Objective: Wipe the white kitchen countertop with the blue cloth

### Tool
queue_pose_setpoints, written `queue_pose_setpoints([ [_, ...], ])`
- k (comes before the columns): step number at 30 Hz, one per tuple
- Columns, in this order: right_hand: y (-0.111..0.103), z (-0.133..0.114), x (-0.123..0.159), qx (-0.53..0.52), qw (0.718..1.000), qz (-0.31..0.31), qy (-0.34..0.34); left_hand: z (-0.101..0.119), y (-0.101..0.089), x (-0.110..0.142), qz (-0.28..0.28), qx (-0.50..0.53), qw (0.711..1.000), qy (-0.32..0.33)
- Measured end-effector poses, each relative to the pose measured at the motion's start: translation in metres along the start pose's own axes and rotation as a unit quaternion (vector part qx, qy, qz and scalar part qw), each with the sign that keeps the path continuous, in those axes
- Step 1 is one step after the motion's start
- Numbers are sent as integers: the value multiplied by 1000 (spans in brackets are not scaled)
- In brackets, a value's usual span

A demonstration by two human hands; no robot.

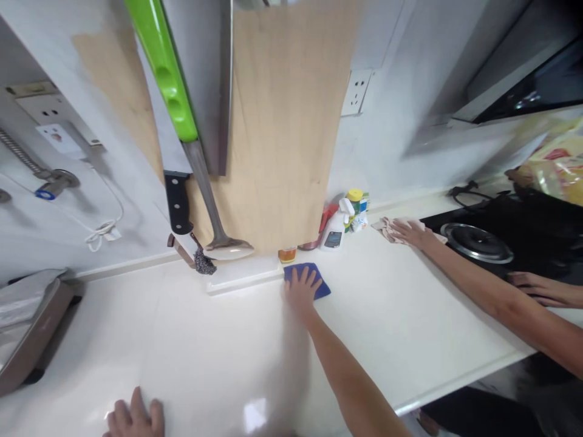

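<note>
My right hand [300, 294] lies flat, fingers spread, on a blue cloth [322, 287] that rests on the white countertop [204, 352]. Just behind the cloth is the base of a white rack [246, 276]. Near the bottom left edge of the view, my left hand [135, 417] is partly cut off. Its fingers are spread over the countertop and hold nothing.
A wooden board [277, 121], a green-handled ladle [170, 85] and a black-handled knife [177, 203] hang in front of me. Right of them stands a white spray bottle [334, 230]. A co-worker's hand [412, 233] presses a pale cloth [394, 229] beside the black stove [523, 224].
</note>
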State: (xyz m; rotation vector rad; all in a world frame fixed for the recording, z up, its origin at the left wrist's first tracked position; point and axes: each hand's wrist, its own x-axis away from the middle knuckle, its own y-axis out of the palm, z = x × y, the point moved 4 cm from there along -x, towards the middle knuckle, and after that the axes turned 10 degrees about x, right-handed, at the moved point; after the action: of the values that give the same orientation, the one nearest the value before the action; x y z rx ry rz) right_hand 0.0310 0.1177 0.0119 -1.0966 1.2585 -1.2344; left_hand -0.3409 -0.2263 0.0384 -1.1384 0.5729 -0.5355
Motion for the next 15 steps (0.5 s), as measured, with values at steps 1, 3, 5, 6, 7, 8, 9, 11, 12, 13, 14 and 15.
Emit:
queue_pose_setpoints([
  [1,-1,-3,9,1,1000,3,-5,0,0,0,-2,4,1000,-2],
  [3,-1,-7,26,1,1000,9,-14,-2,0,1,-3,13,1000,-5],
  [5,2,-8,45,-1,999,20,-25,-5,2,2,-1,22,1000,-9],
  [6,4,-7,56,-1,999,27,-33,-7,3,3,1,27,1000,-12],
  [7,6,-6,67,-2,999,34,-40,-9,5,3,2,30,999,-14],
  [8,8,-2,77,-3,998,42,-47,-10,7,4,3,33,999,-16],
  [9,10,2,87,-4,997,48,-55,-12,8,4,4,34,999,-17],
  [11,11,13,103,-6,996,55,-73,-14,9,4,6,34,999,-16],
  [12,10,19,107,-8,995,53,-87,-14,9,4,10,34,999,-13],
  [13,9,25,109,-10,994,49,-102,-13,8,4,15,34,999,-8],
  [14,7,31,108,-12,992,43,-117,-12,7,3,19,33,999,-3],
  [15,4,36,106,-14,990,38,-135,-10,5,3,20,32,999,2],
])
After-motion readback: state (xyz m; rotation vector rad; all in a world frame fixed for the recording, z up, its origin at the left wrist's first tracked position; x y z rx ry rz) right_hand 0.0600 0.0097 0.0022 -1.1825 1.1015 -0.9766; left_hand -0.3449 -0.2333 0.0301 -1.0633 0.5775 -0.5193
